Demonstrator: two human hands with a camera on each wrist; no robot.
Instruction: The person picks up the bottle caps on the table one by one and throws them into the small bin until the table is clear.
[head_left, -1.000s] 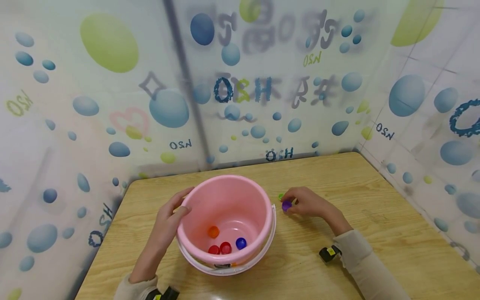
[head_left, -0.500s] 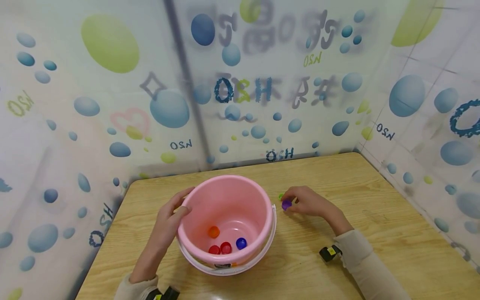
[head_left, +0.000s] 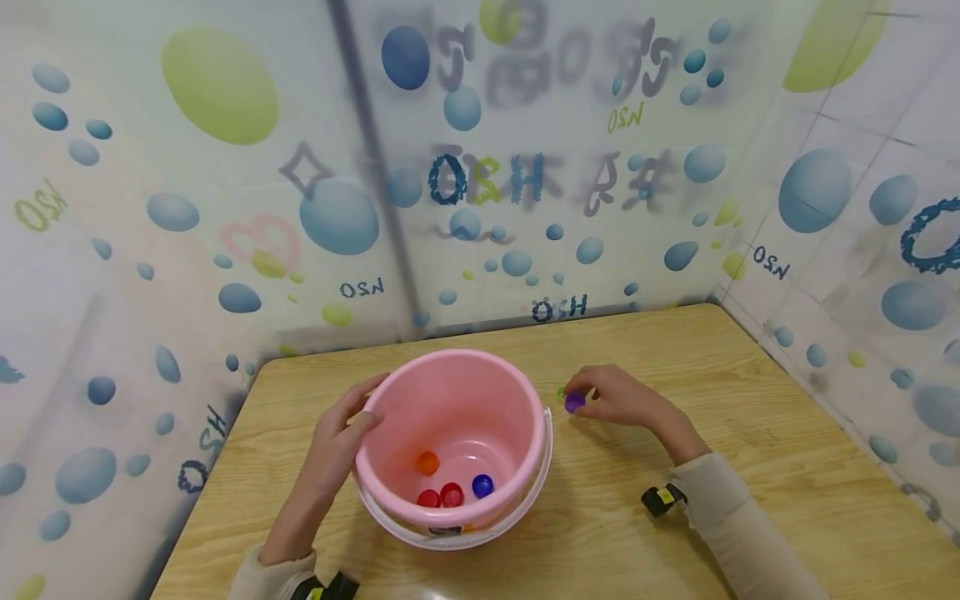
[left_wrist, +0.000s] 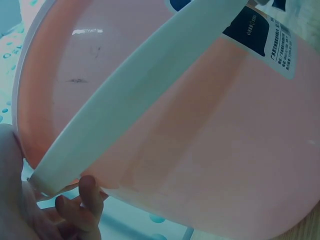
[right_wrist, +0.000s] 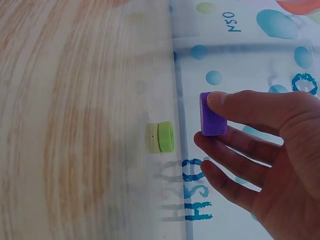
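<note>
A pink bucket [head_left: 465,396] stands on the wooden table, tilted slightly toward me. My left hand [head_left: 333,446] grips its left rim, thumb inside and fingers outside. Its white handle [left_wrist: 130,85] hangs down along the front in the left wrist view. Right of the bucket, my right hand [head_left: 618,398] pinches a purple bottle cap [right_wrist: 213,116] between thumb and fingers, held just above the table. Close by on the tabletop lies a green bottle cap [right_wrist: 166,137], partly hidden behind the purple one in the head view.
Inside the bucket lie an orange cap [head_left: 427,462], two red caps [head_left: 452,495] and a blue cap [head_left: 482,486]. The wooden table [head_left: 720,383] meets a patterned curtain [head_left: 465,275] at the back, with more of it at both sides.
My right hand has risen a little, lifting the purple bottle cap off the tabletop. The left hand and the bucket have stayed where they were.
</note>
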